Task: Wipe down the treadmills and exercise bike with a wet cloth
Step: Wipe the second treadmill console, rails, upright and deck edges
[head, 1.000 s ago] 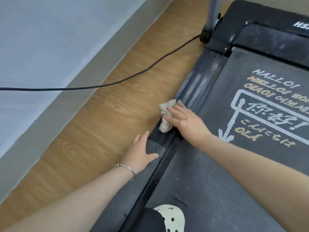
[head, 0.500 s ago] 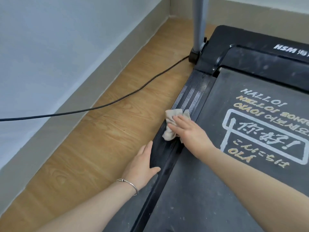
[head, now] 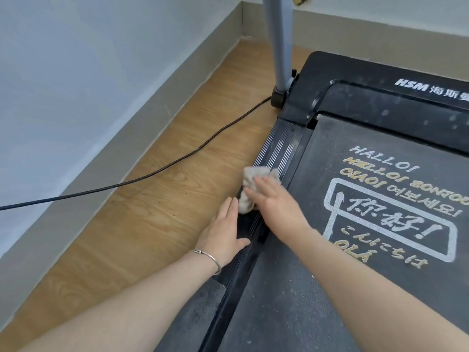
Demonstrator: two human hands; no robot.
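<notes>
My right hand, fingers nearly straight, presses a crumpled beige cloth against the ribbed left side rail of the black treadmill, partway along the rail. My left hand, open with fingers together, rests palm-down on the rail's outer edge just behind the cloth, fingertips at its lower end. A thin bracelet circles that wrist. The belt, printed with greetings, lies to the right. A black cable crosses the wooden floor toward the foot of the grey post.
</notes>
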